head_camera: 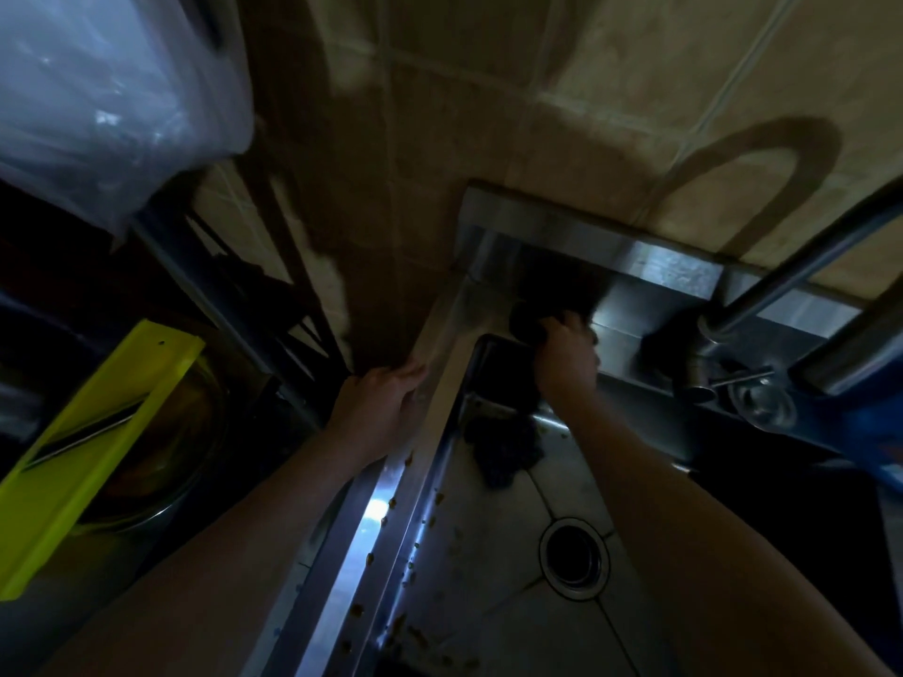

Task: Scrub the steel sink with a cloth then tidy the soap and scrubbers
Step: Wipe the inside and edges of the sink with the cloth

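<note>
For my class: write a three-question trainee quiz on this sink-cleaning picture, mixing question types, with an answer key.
1. True or false: the left hand rests on the sink rim.
2. Where is the right hand working?
A. the drain
B. the far-left corner
C. the tap
3. Fill in: a dark crumpled ____ lies in the basin.

Key: 1 true. 2 B, closed on a dark round object; what it is cannot be told. 3 cloth.

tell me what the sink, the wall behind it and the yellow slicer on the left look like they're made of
Sink: brushed stainless steel, going by the grey sheen and streaky glare along its rim. Wall: glazed ceramic tile, beige and mottled, with pale grout lines between squares. Yellow slicer: probably moulded plastic, judging by its uniform bright colour, with a thin metal blade set across it.
</note>
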Demonstrator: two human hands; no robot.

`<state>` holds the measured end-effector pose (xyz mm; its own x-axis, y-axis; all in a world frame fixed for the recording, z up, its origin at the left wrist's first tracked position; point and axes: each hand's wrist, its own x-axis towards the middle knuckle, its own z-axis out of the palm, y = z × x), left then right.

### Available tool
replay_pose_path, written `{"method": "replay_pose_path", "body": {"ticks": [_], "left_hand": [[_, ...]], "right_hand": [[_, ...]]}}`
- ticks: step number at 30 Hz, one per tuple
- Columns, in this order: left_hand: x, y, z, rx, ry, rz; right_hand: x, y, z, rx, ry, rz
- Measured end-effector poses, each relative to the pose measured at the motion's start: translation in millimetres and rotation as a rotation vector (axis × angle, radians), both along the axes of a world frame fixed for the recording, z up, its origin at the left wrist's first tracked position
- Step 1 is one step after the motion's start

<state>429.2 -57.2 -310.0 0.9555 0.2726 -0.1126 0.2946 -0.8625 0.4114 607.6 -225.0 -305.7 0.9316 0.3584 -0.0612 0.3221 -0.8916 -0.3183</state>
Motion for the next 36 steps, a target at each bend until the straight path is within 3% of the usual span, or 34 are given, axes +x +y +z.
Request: {"method": "replay_pose_path", "body": {"ticks": [9, 17, 23, 27, 31, 36], "left_hand": [[0, 2, 6, -0.042, 0.027, 0.004], [-2, -1, 6, -0.073, 0.022, 0.043], [-6, -4, 11, -0.045, -0.062, 0.021], [-14, 1, 18, -0.088, -0.139, 0.015], [-44, 9, 19, -0.054, -0.086, 0.080], [-81, 6, 21, -0.049, -0.047, 0.153]], "right_hand": [[5, 19, -4, -0.057, -0.017, 0.316], [16, -57, -2, -0.009, -0.017, 0.083], [8, -23, -2, 0.008, 0.008, -0.039], [5, 17, -4, 0.006, 0.027, 0.128], [6, 55, -7, 0.011, 0.064, 0.361], [-4, 62, -7, 0.059, 0.087, 0.438]]}}
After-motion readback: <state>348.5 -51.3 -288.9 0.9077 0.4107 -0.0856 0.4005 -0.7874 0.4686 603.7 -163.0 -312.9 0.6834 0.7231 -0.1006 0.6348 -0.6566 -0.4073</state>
